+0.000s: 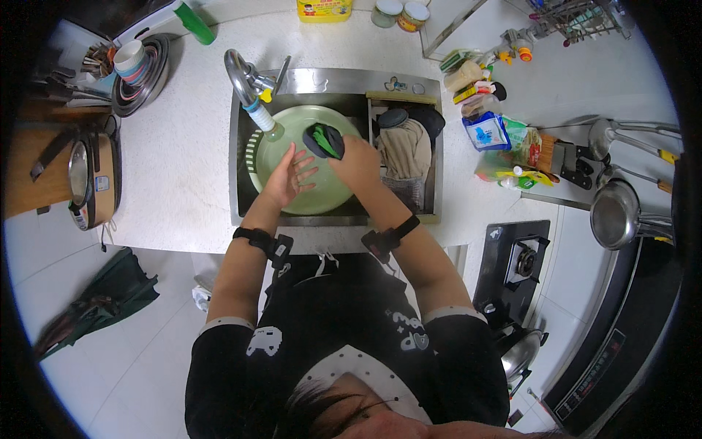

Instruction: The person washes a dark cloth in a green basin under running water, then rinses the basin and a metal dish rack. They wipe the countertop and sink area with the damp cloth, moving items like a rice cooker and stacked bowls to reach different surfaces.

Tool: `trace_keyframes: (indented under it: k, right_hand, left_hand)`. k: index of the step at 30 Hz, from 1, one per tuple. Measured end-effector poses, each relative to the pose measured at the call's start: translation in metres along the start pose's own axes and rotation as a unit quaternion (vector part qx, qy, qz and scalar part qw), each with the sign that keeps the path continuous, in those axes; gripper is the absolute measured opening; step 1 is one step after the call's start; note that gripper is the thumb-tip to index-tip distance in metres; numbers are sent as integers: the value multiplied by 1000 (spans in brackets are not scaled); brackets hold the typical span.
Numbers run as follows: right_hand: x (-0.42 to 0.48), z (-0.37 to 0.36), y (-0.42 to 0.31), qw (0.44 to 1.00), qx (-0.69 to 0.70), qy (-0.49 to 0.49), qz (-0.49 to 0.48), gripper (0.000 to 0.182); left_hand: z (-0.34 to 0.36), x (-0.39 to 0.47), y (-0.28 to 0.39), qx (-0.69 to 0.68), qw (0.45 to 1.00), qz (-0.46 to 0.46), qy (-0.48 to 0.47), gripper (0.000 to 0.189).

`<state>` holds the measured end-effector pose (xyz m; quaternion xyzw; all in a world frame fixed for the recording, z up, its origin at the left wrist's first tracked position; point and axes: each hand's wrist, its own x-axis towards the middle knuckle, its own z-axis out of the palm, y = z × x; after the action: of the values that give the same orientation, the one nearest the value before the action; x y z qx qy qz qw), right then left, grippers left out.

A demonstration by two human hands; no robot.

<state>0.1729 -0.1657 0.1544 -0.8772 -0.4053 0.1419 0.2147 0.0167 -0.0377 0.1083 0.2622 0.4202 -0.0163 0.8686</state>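
Note:
Over a pale green plastic basin (307, 204) in the steel sink (329, 220), my right hand (356, 164) grips a bunched dark cloth item (332, 135) with a bright green part showing. My left hand (288, 178) is beside it above the basin, palm up with its fingers spread and nothing in it. Just beyond my left hand, the chrome faucet (237, 68) points its ribbed white-and-blue spout extension (262, 118) down into the basin. What exactly the dark item is cannot be told.
Right of the basin, a rack compartment holds a beige cloth (405, 142) and a dark-lidded jar (393, 118). Stacked bowls (143, 77) and a rice cooker (90, 178) stand left. Seasoning packets (487, 131), hanging ladles (614, 214) and a gas stove (513, 269) are right.

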Motion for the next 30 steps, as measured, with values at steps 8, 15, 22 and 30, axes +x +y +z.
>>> trace_keyframes:
  k: [8,15,22,30]
  right_hand:
    - [-26,-5,-4,994,12,-27,-104,57]
    - [-46,-11,-6,983,164,-6,-79,78]
    - [-66,25,-7,958,256,35,125,61]
    - [-133,10,-116,598,762,-76,237,42]
  left_hand:
    - [12,-3,-7,-8,997,70,-38,33]
    - [16,-21,14,-63,988,49,-133,30]
    - [-3,-78,43,-116,968,118,-190,60]
    - [0,-133,38,-149,920,-3,-361,65]
